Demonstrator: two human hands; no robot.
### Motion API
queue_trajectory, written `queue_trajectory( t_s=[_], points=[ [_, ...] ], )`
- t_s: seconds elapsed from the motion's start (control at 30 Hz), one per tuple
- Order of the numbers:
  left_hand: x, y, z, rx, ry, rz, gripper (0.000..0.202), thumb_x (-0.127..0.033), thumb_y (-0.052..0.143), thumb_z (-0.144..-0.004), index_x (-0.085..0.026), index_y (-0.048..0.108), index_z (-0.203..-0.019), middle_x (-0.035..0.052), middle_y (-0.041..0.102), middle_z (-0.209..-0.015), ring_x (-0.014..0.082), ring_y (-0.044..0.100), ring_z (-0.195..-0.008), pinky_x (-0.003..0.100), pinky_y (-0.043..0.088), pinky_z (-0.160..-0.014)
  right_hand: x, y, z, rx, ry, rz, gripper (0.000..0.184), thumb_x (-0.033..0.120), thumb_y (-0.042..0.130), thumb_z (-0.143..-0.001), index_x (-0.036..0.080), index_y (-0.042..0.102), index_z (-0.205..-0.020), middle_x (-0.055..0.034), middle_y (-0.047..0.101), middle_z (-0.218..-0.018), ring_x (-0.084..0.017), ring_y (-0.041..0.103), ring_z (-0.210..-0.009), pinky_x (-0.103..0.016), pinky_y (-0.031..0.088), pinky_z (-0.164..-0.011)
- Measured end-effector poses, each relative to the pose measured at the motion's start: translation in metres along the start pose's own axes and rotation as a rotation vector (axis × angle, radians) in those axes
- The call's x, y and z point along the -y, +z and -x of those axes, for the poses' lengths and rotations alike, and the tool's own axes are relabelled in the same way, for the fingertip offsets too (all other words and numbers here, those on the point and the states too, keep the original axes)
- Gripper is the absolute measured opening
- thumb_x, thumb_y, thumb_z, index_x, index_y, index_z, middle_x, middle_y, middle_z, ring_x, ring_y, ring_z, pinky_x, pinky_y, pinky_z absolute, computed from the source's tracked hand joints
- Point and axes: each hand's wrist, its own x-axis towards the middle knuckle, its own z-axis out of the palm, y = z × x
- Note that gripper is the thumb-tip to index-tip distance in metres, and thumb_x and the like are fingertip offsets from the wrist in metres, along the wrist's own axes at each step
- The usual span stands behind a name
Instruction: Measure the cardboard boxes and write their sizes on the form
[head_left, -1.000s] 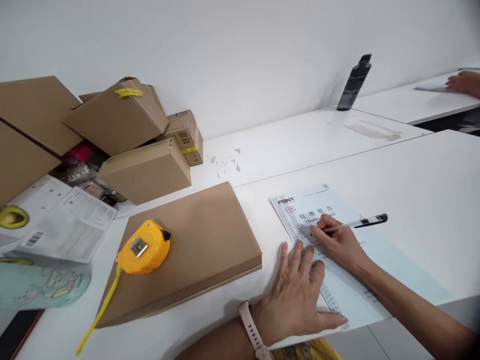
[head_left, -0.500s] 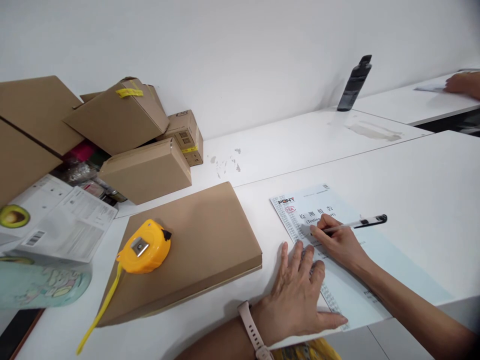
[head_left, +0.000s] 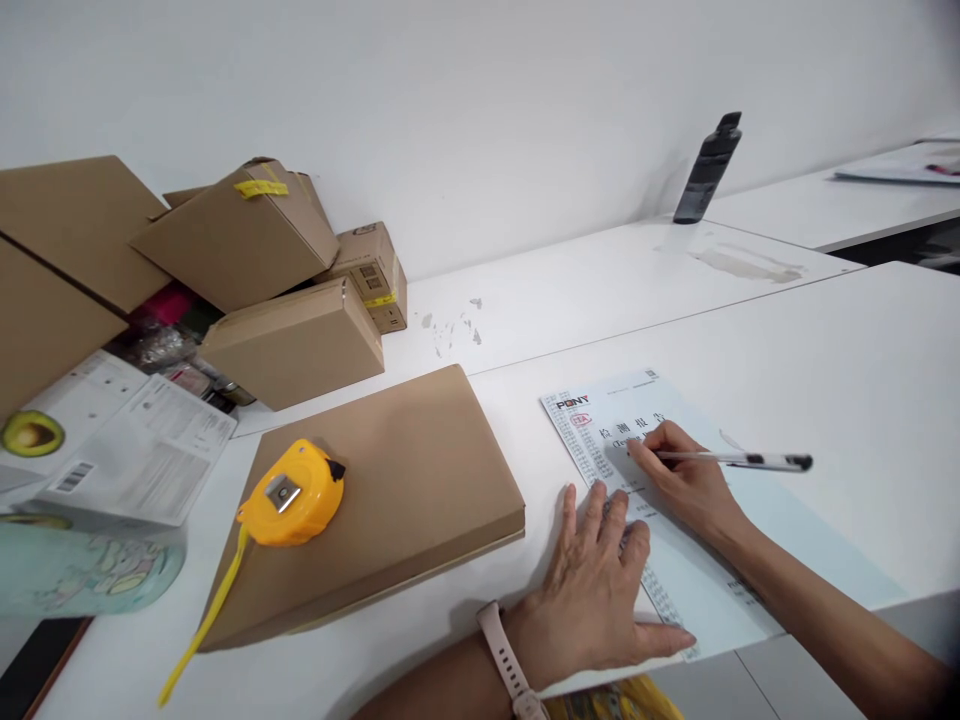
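- One yellow tape measure (head_left: 296, 495) sits on a flat brown box (head_left: 405, 480), apart from both my hands.
- Next is my left forearm (head_left: 442, 675), coming from the bottom edge, with a pink band (head_left: 501, 650) around the wrist.
- My left hand (head_left: 592, 595) lies palm down at the left border of the paper report; its four fingers point away from me, slightly spread, and the thumb stretches to the right over the near corner.
- The paper report (head_left: 697, 580) lies on the white table (head_left: 847, 400), partly under both hands.
- My right hand (head_left: 690, 490) rests on it, fingers bent, pinching a pen (head_left: 750, 460) which leans low to the right; if its tip touches the paper, I cannot tell.
- My right forearm (head_left: 840, 635) comes from the lower right corner.
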Motion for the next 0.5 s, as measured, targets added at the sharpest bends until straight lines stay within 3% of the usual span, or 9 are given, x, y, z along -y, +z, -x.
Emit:
queue_trajectory(
  t_s=[0.13, 0.23, 0.33, 0.4, 0.5],
  points=[
    [0.002, 0.001, -0.001, 0.012, 0.007, 0.029, 0.087, -0.076, 0.04, -0.095, -0.01, 0.038, -0.151, 0.0213, 0.027, -0.168, 0.0352, 0.005, -0.159, 0.063, 0.01, -0.128, -0.004, -0.006, -0.007, -0.008, -0.204, 0.21, 0.015, 0.033, 0.053, -0.094, 0.027, 0.064, -0.101, -0.007, 0.066, -0.096, -0.024, 0.061, -0.084, -0.036, 0.047, -0.068],
    [-0.003, 0.001, 0.0, -0.027, -0.005, 0.009, 0.08, -0.069, 0.048, -0.096, -0.011, 0.04, -0.15, 0.0199, 0.031, -0.167, 0.034, 0.011, -0.158, 0.061, 0.015, -0.128, -0.012, -0.008, -0.012, 0.026, -0.347, 0.342, 0.032, 0.019, 0.046, -0.087, 0.028, 0.068, -0.109, -0.0109, 0.067, -0.103, -0.031, 0.061, -0.094, -0.041, 0.049, -0.073],
    [-0.018, -0.002, 0.013, -0.141, 0.071, -0.115, 0.062, -0.055, 0.048, -0.1, -0.014, 0.047, -0.147, 0.0148, 0.039, -0.164, 0.0288, 0.015, -0.158, 0.053, 0.017, -0.129, -0.025, -0.006, -0.015, 0.005, -0.399, 0.355, 0.045, 0.014, 0.047, -0.08, 0.03, 0.07, -0.115, -0.0131, 0.07, -0.103, -0.036, 0.063, -0.098, -0.047, 0.05, -0.077],
    [-0.03, -0.012, 0.029, -0.29, 0.122, -0.223, 0.047, -0.047, 0.047, -0.101, -0.02, 0.056, -0.139, 0.0069, 0.049, -0.159, 0.0235, 0.019, -0.158, 0.046, 0.019, -0.13, -0.038, -0.004, -0.019, -0.017, -0.398, 0.317, 0.051, 0.015, 0.05, -0.076, 0.034, 0.069, -0.119, -0.014, 0.072, -0.1, -0.038, 0.064, -0.095, -0.052, 0.048, -0.076],
    [-0.035, -0.045, 0.063, -0.759, 0.026, -0.311, 0.028, -0.043, 0.053, -0.098, -0.033, 0.062, -0.123, 0.0007, 0.069, -0.137, 0.0232, 0.042, -0.148, 0.047, 0.035, -0.124, -0.061, 0.0, -0.03, -0.083, -0.385, 0.136, 0.05, 0.019, 0.061, -0.072, 0.042, 0.071, -0.115, -0.0154, 0.073, -0.093, -0.039, 0.064, -0.085, -0.055, 0.041, -0.067]
  ],
)
